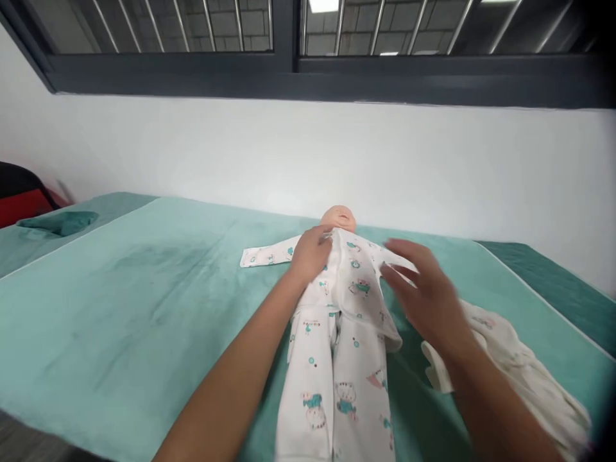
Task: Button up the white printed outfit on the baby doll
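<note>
A baby doll lies on its back, its head (339,218) toward the wall. It is dressed in a white printed baby shirt (359,273) and matching baby pants (312,385). My left hand (312,253) rests on the upper chest, its fingers bent at the shirt's front edge near the collar; the fingertips are partly hidden. Over the sleeve on the other side is my right hand (423,289), thumb and fingers apart, slightly blurred, with nothing visible in it. The left-side sleeve (269,255) lies stretched out flat. The right-side sleeve is partly covered by my right hand.
Crumpled cream-white clothing (520,366) lies to the right, partly behind my forearm. The bed has a pale green cover (144,308). A darker green cloth bundle (58,222) and a red and black item (24,199) are at far left. A white wall (216,154) stands behind.
</note>
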`<control>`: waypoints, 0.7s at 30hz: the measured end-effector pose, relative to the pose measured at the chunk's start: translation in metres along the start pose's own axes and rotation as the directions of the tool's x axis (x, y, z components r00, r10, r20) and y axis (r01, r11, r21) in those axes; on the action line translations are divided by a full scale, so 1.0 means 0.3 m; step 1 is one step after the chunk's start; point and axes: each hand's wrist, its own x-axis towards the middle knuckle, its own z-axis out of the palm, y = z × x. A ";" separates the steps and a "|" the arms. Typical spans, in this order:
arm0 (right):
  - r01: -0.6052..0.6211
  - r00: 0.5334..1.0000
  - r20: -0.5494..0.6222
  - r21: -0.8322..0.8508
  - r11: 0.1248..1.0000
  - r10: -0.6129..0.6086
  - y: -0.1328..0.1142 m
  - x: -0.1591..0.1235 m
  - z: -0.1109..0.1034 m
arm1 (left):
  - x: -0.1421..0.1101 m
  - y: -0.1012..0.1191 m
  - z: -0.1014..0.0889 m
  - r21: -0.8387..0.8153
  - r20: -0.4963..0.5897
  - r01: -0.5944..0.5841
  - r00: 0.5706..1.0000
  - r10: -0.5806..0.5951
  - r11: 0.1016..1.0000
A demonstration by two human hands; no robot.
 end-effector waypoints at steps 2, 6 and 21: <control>-0.075 0.997 -0.027 0.114 0.991 0.079 0.011 0.123 0.170 | 0.065 -0.020 0.021 0.113 0.141 -0.010 0.990 -0.006 0.994; -0.196 0.981 0.050 0.173 0.965 0.190 0.105 0.224 0.327 | 0.093 -0.048 0.034 0.265 0.244 -0.109 0.969 0.043 0.958; -0.203 0.979 0.000 0.169 0.964 0.206 0.105 0.200 0.307 | 0.081 -0.046 0.041 0.308 0.214 -0.133 0.975 0.068 0.942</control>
